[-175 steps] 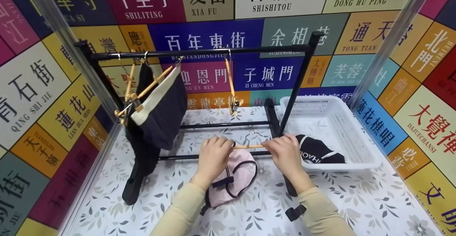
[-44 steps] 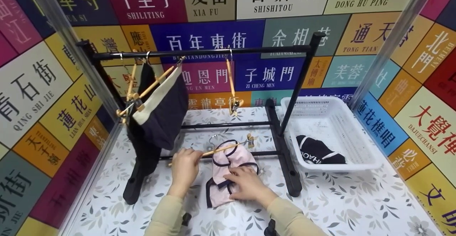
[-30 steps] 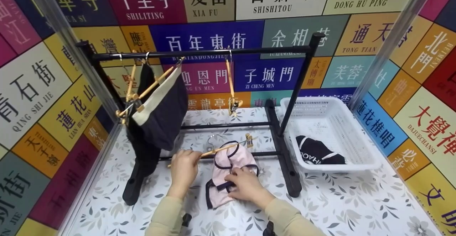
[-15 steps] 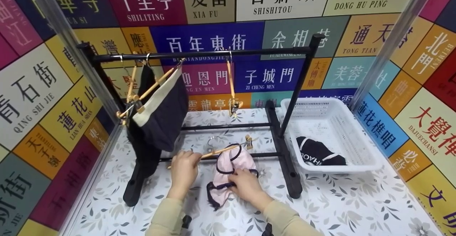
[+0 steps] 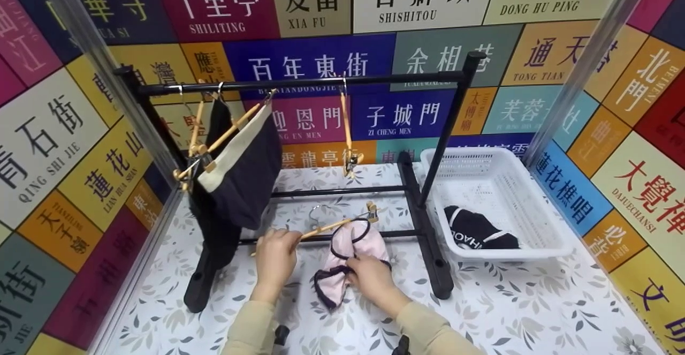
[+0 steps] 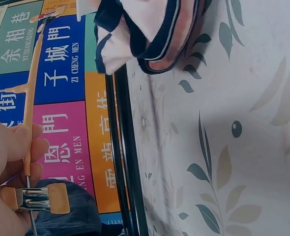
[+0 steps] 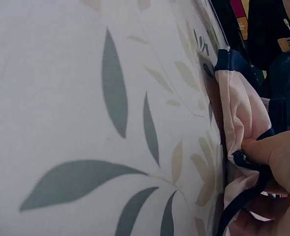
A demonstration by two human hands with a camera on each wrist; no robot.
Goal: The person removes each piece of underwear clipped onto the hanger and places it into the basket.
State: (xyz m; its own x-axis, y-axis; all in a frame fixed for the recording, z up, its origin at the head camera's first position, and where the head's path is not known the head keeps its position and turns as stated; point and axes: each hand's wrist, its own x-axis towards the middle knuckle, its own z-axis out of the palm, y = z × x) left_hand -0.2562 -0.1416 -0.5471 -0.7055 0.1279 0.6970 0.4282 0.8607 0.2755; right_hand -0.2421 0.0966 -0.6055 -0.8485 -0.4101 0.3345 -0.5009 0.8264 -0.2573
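My left hand [image 5: 275, 258] grips the left part of a wooden clip hanger [image 5: 329, 228], thumb and fingers round its bar. In the left wrist view a metal-and-wood clip [image 6: 36, 197] sits just below those fingers. With my right hand [image 5: 373, 280] I pinch a small pink garment with dark navy trim [image 5: 342, 253], bunched low over the table. Its upper loop of trim overlaps the hanger's bar in the head view. The right wrist view shows the thumb pressing into the pink cloth [image 7: 243, 108]. The hanger's far clip [image 5: 372, 211] holds no cloth.
A black clothes rack [image 5: 310, 82] stands behind my hands. On its left hang a dark cloth with a cream band [image 5: 249, 167], a black garment [image 5: 217, 232] and hangers; a bare hanger [image 5: 347, 130] hangs mid-rail. At right, a white basket [image 5: 540, 216] holds a black garment [image 5: 479, 232].
My left hand shifted from the hanger's middle to its left part. My right hand let go of the hanger, then gathered the pink garment, which is now more bunched and slightly raised.
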